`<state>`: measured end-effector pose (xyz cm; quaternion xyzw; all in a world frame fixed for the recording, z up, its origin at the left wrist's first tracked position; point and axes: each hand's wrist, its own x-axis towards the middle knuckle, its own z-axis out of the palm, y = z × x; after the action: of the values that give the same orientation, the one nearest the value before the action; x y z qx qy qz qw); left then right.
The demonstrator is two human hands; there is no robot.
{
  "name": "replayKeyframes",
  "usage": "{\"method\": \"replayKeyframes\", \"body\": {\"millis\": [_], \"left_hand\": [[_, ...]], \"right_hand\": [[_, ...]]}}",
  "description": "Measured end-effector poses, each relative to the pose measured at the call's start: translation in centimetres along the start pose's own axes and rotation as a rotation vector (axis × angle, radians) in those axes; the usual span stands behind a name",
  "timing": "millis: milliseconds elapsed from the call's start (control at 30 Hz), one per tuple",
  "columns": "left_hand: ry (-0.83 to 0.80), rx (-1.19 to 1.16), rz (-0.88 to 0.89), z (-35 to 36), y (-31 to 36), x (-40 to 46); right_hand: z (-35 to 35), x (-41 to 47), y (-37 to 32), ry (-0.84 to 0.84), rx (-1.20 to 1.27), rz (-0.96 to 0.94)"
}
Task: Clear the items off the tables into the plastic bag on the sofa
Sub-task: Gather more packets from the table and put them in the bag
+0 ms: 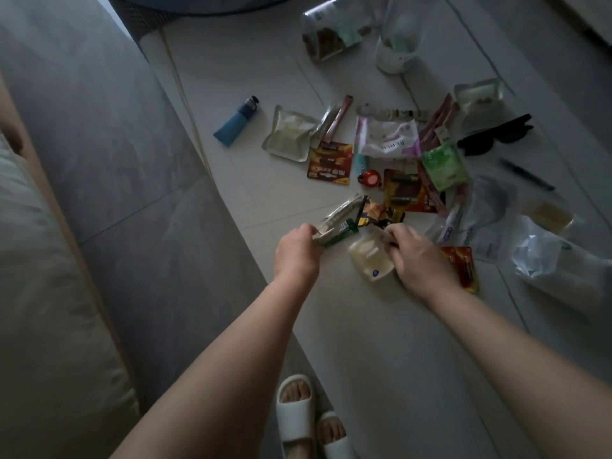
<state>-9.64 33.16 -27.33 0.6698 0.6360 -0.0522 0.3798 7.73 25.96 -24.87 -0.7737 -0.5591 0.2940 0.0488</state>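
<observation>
Left grip [298, 251] pinches packets [334, 223]; right grip [419, 256] holds pouch [371, 256].

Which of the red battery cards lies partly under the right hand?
The red battery card at the table's near right, partly covered by the right hand. The other two lie farther off, uncovered, in the middle of the clutter.

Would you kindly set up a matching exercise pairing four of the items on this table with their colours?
Items:
1. lighter
2. sunglasses
3. square packet beside the sunglasses
4. small round item in the middle of the pile

Colours:
A. green
B. red
C. blue
D. black

Pairs: 1-C, 2-D, 3-A, 4-B
</observation>
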Motion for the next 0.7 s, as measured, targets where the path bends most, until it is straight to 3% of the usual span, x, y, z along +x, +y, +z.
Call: {"method": "replayKeyframes", "body": {"millis": [200, 533, 700], "left_hand": [[0.005, 0.109, -0.036, 0.5, -0.9, 2.0], [0.019, 0.237, 0.012, 0.0, -2.4, 2.5], [0.025, 0.174, -0.039, -1.2, -3.2, 1.4]], "right_hand": [[0.6, 5.7, -3.4, 0.000, -0.113, -0.072], [2.1, 8.9, -6.3, -0.080, -0.580, -0.110], [2.9, 8.3, -7.1, -0.071, -0.681, -0.154]]}}
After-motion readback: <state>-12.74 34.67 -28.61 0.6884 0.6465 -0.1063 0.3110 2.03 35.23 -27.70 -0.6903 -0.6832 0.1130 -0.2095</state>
